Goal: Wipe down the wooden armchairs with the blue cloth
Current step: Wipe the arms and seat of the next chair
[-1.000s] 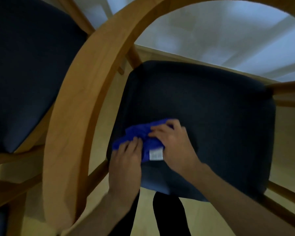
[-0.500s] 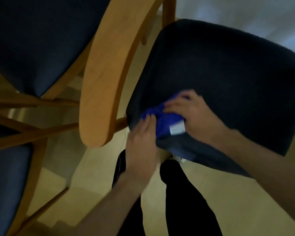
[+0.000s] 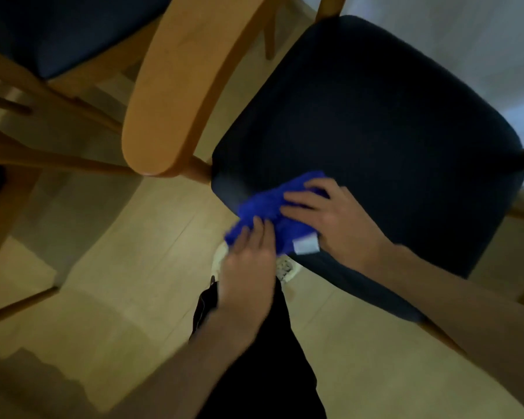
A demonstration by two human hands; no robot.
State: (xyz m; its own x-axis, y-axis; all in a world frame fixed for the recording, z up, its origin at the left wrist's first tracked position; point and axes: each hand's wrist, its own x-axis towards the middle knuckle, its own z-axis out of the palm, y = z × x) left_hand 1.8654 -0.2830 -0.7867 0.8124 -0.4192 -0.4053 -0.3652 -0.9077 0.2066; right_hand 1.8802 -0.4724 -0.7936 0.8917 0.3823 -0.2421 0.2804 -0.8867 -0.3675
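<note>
At the bottom centre, dark trousers stand over the pale floor. Just above, the left hand lays straight fingers on the blue cloth, blurred. The right hand presses it with spread fingers onto the near corner of the dark seat cushion. A wooden armrest curves at upper left.

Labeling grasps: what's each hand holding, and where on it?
Both are on the blue cloth at the seat cushion's front corner. Right hand covers its seat-side part; left hand touches the overhanging end. Exact grip unclear.
</note>
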